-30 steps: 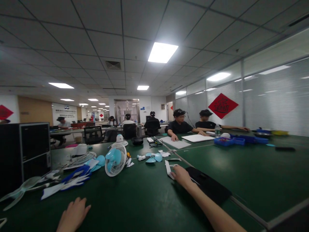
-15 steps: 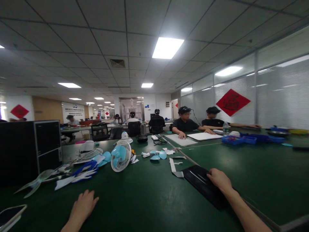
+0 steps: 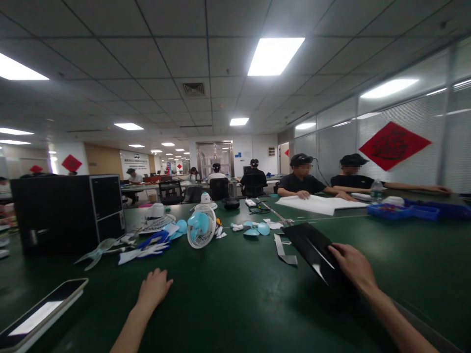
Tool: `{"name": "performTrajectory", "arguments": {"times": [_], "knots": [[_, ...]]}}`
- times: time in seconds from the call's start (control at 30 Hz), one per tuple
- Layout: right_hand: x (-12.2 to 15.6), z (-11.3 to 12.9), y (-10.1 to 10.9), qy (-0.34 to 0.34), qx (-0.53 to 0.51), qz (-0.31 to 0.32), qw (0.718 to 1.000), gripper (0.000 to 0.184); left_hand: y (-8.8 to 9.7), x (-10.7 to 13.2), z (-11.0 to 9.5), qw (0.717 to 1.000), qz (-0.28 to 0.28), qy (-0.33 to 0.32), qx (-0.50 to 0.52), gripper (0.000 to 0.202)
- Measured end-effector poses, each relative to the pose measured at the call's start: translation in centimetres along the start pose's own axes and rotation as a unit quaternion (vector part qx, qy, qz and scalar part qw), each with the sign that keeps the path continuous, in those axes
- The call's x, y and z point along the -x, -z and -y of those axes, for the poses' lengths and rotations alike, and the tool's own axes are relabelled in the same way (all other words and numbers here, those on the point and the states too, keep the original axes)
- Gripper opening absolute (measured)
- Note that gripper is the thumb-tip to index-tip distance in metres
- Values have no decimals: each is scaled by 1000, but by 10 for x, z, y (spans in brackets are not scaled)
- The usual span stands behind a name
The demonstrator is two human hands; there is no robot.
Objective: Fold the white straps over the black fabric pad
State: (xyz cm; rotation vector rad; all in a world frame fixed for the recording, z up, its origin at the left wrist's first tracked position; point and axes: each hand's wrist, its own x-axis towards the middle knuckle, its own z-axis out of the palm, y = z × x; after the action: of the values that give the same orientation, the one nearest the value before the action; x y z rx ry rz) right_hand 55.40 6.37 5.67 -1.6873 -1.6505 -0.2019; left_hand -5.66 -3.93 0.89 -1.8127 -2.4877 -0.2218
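My right hand (image 3: 353, 267) grips the near right edge of a thin, glossy black sheet (image 3: 309, 242), its thumb side on top. The sheet is tilted, and my hand and the shadow below hide its near end. On the green table (image 3: 228, 294), my left hand (image 3: 154, 289) rests palm down with nothing in it, fingers lying loosely outstretched. Just beyond the sheet lies a bent grey strip (image 3: 284, 252). Farther off are a loose blue fan blade (image 3: 256, 228) and a small white fan (image 3: 201, 228) with blue blades.
A phone (image 3: 44, 314) lies at the near left. Behind it stand a black computer case (image 3: 55, 211), white-and-blue gloves (image 3: 145, 251) and a clear fan blade (image 3: 97, 252). Across the table, a co-worker (image 3: 303, 179) handles a white sheet (image 3: 320, 203); blue trays (image 3: 392, 212) sit at right.
The view has swung left. My right hand has raised and tilted the black sheet off the table. A co-worker's white sheet is now lifted at one side. My left hand still rests on the table.
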Motion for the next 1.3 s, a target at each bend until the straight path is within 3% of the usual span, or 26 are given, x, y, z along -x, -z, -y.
{"name": "performTrajectory", "arguments": {"times": [0.13,0.3,0.43,0.63,0.8,0.93,1.0,1.13,1.3], "knots": [[13,68,-15,114,-83,117,983,42,6,4,-4,1000,3,8,-9,42],[40,142,-40,239,-83,238,938,32,8,1,-12,999,-26,-6,25,45],[58,182,-62,302,-88,281,907,26,12,5,-34,990,-38,-88,104,49],[75,222,-90,356,-117,311,873,24,19,27,-70,953,2,-196,230,56],[77,226,-89,350,-155,323,866,30,29,38,-91,938,67,-246,234,72],[64,204,-69,316,-158,360,863,78,41,38,-105,938,131,-263,184,89],[58,190,-60,306,-129,396,856,92,44,36,-110,937,148,-265,172,89],[52,175,-55,288,-109,449,839,94,39,33,-112,939,139,-263,173,87],[55,178,-67,287,-153,446,834,92,28,33,-101,945,124,-235,191,92]]}}
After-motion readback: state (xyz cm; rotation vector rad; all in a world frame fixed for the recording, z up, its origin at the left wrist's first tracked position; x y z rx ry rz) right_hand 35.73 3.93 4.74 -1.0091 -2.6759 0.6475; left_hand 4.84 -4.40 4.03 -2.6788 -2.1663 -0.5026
